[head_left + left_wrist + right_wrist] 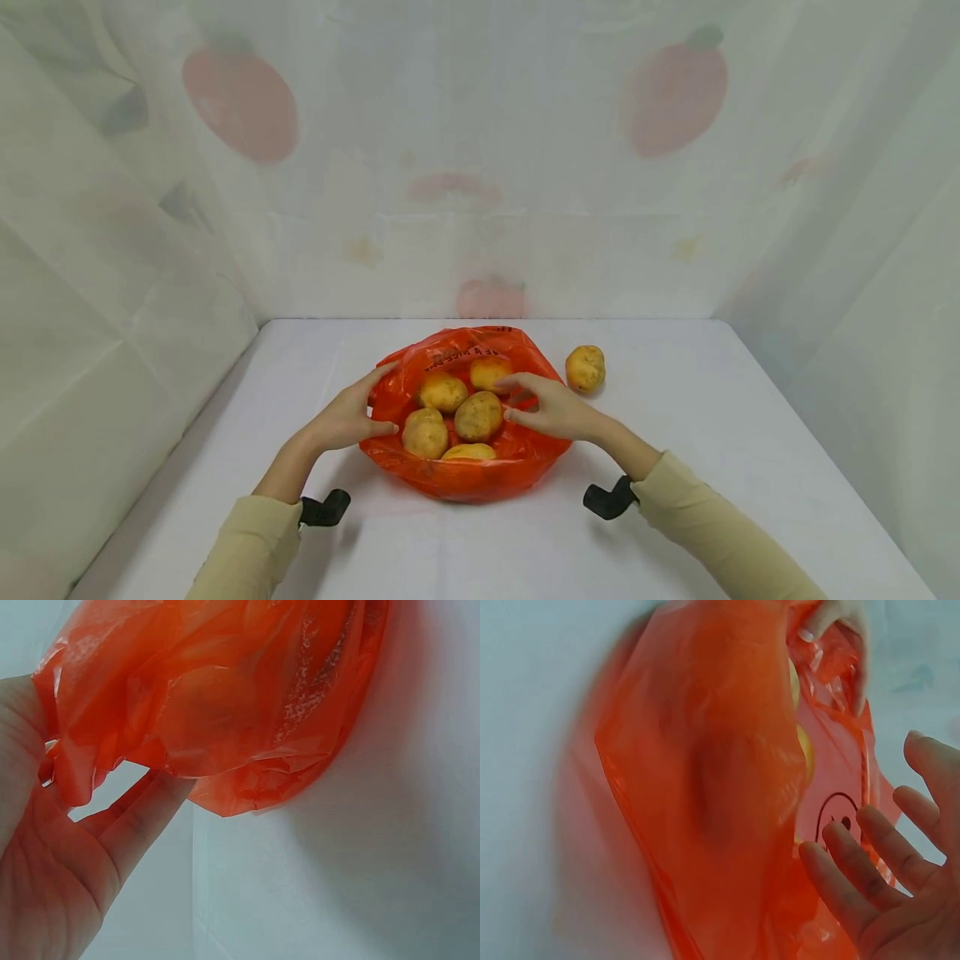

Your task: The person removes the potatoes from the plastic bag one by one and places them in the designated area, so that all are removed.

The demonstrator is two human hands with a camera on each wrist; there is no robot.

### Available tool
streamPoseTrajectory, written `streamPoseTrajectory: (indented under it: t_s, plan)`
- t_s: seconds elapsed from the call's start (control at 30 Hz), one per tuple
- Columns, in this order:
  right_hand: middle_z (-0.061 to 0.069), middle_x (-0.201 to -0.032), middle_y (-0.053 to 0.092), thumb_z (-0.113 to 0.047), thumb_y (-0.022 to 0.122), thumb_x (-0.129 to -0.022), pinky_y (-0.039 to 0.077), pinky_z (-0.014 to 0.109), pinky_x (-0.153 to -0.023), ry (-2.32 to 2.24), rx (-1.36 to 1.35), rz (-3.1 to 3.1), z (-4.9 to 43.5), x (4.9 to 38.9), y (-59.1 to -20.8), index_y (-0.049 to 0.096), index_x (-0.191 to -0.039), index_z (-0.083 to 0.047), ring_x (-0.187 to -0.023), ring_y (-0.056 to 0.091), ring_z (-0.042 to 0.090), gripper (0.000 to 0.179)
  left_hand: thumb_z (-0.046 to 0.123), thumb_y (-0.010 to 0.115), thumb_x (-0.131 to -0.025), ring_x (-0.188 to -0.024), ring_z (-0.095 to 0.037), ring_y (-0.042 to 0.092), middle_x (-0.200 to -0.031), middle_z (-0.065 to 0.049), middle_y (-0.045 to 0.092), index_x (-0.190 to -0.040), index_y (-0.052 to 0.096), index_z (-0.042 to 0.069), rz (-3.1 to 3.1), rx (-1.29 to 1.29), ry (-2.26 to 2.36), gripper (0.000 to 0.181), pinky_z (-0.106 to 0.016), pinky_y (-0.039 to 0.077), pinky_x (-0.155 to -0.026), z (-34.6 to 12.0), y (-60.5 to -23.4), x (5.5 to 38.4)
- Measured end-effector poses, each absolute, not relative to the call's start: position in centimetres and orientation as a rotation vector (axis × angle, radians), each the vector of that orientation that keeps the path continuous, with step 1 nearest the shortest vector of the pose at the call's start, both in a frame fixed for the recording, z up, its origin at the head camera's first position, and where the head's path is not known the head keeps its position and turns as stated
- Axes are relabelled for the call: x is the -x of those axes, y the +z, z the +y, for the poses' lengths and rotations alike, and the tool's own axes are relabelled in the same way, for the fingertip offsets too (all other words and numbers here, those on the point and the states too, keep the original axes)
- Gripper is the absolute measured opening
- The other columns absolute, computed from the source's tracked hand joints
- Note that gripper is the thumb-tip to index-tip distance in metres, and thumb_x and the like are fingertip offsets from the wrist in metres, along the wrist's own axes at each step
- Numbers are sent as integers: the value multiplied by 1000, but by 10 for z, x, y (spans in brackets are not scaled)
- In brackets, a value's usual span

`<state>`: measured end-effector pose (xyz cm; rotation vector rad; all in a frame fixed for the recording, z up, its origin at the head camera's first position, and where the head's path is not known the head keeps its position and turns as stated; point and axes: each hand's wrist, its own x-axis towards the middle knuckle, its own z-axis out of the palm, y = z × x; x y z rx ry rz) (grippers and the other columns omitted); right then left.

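Note:
An orange-red plastic bag (457, 483) sits with its mouth spread wide, several potatoes (480, 417) inside. At its left rim is my left hand (347, 417), thumb and fingers spread apart. In the left wrist view, the fingers (142, 817) reach fairly straight to the outside of the bag, and a fold of plastic hangs between them and the thumb. Over the bag's right side hovers my right hand (555, 407), thumb tip near the middle potato. The right wrist view shows its fingers (840, 892) spread and holding nothing.
One loose potato (585, 369) lies on the white table (675, 400), right of the bag and behind my right hand. Pale curtains (480, 267) with fruit prints enclose the table's back and sides. Black wrist mounts (326, 508) jut out below both sleeves.

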<state>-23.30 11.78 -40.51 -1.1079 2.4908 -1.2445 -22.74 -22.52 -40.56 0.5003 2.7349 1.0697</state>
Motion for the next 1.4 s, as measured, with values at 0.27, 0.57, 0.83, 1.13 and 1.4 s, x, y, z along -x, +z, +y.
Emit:
streamPoseTrajectory:
  t_s: [0.27,0.57,0.83,1.13,1.4]
  plan:
    - [8,-123,56,-22,62,-89,51,40,-87,-1162,1134,2437,110,228,-412,50,-126,-6,-104,58,25,43,19,76,-74,-121,-34,44,-142,-13,37,-146,22,22,2724,-494,1080,90,-48,46,-92,-225,-405,227]
    - [6,-119,57,-22,63,-88,51,33,-86,-1092,1133,2410,101,223,-418,52,-124,-7,-99,59,18,40,20,76,-75,-119,-34,47,-142,-13,37,-146,21,23,2714,-499,1089,90,-46,48,-90,-226,-406,227]
    - [3,-111,60,-19,64,-87,50,27,-85,-1062,1205,2396,99,224,-429,52,-124,-11,-97,58,17,40,19,76,-75,-114,-33,49,-140,-12,39,-146,22,23,2708,-493,1101,90,-45,49,-88,-225,-406,228]
    - [4,-114,59,-20,63,-87,50,25,-86,-1034,1200,2356,94,221,-433,54,-122,-9,-99,58,16,37,19,76,-75,-114,-33,49,-140,-12,39,-146,22,23,2713,-480,1103,90,-45,49,-88,-225,-408,228]
    - [0,-123,55,-22,64,-86,45,25,-93,-949,1263,2375,91,220,-438,52,-125,-10,-108,53,12,42,20,76,-74,-118,-33,47,-140,-12,38,-146,22,22,2723,-478,1099,90,-46,48,-89,-225,-409,227]
